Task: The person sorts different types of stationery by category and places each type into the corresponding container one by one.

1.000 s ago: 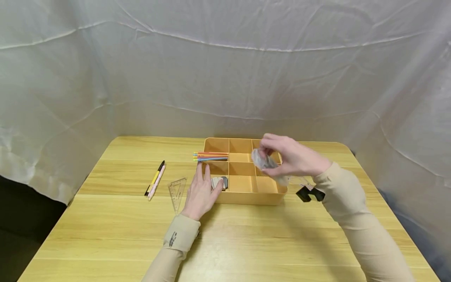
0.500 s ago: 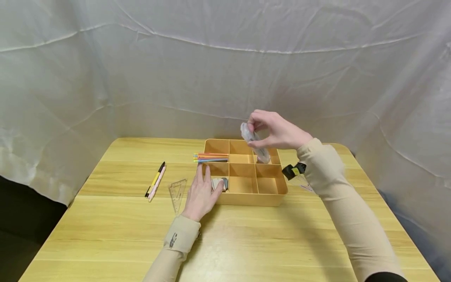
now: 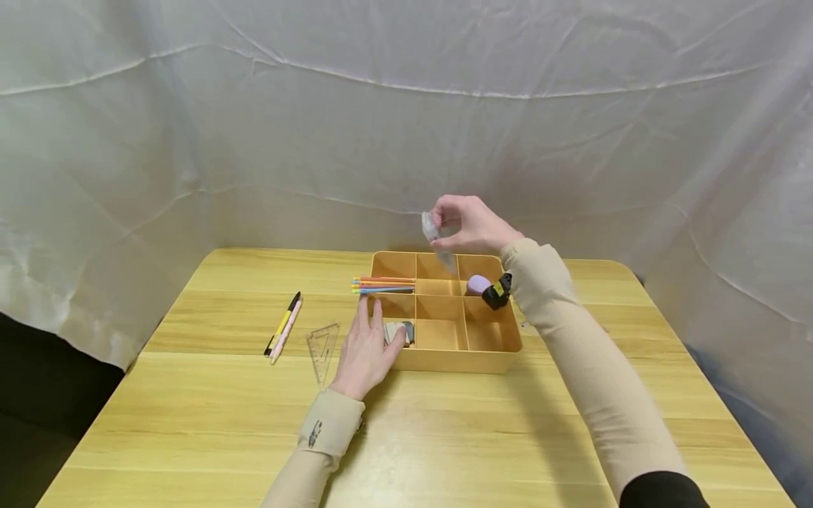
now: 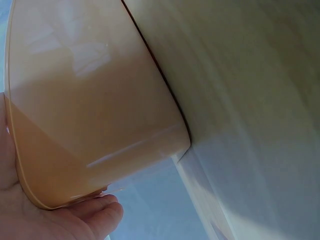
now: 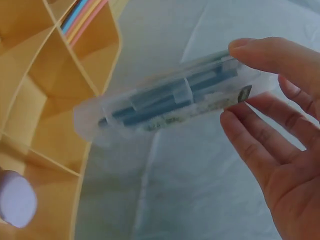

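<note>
My left hand [image 3: 363, 356] holds the front left corner of an orange divided organizer box [image 3: 451, 361]; in the left wrist view its fingers [image 4: 102, 217] lie against the box wall. My right hand [image 3: 470, 224] pinches a translucent plastic case [image 5: 160, 102] between thumb and fingers, above the back middle compartment. Dark long pieces show inside the case. A lilac rounded object [image 3: 478, 284] sits in the back right compartment. Colored pencils [image 3: 383, 286] lie across the back left compartment, their ends over the side. White and grey small pieces [image 3: 400, 331] fill the front left one.
A yellow-and-black pen [image 3: 282, 323] and a pink pen [image 3: 287, 330] lie on the wooden table [image 3: 209, 423] at the left. Between them and the box is a clear set square [image 3: 322, 351]. A pale curtain [image 3: 406, 141] hangs behind the table.
My right hand has lifted the case and carried it leftward, from the right side of the box to above the back middle compartment. The lilac object has come into sight. My left hand stays put.
</note>
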`<state>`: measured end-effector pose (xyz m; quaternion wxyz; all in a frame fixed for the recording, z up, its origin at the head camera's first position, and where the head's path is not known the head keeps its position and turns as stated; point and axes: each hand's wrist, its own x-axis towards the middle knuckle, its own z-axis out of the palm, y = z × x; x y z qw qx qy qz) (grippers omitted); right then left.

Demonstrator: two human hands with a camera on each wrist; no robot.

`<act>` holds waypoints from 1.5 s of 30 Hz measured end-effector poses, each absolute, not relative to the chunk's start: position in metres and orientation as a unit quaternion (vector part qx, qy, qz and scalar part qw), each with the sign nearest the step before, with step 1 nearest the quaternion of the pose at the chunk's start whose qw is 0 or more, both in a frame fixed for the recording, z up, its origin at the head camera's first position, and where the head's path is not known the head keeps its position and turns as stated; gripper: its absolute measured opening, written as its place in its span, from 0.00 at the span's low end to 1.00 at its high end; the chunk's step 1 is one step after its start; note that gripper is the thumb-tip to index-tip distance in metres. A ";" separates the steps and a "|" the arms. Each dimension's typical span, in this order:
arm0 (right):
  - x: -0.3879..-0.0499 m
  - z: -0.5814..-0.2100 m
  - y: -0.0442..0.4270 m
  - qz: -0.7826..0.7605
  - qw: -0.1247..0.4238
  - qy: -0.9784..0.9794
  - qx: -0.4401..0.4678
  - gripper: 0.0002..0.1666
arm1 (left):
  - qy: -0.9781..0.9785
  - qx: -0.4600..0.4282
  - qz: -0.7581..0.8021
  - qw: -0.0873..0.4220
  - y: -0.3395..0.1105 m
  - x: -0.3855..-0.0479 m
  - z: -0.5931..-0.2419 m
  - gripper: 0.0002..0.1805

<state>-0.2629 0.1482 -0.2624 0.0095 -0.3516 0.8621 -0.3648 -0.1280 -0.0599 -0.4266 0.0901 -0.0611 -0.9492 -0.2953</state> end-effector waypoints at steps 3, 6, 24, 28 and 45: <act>-0.270 -0.272 0.148 -0.356 0.019 0.878 -0.320 0.16 | -0.949 -0.060 -0.297 0.090 -0.059 -0.128 -0.427 0.43; -0.276 -0.283 0.148 -0.337 0.023 0.891 -0.302 0.15 | -0.949 -0.060 -0.298 0.089 -0.059 -0.128 -0.427 0.43; -0.282 -0.329 0.148 -0.327 0.071 0.906 -0.259 0.14 | -0.949 -0.062 -0.300 0.080 -0.053 -0.128 -0.424 0.43; -0.281 -0.333 0.148 -0.312 0.068 0.911 -0.263 0.15 | -0.948 -0.063 -0.303 0.080 -0.053 -0.128 -0.424 0.42; -0.276 -0.341 0.147 -0.276 0.061 0.918 -0.279 0.16 | -0.950 -0.064 -0.293 0.088 -0.053 -0.127 -0.424 0.42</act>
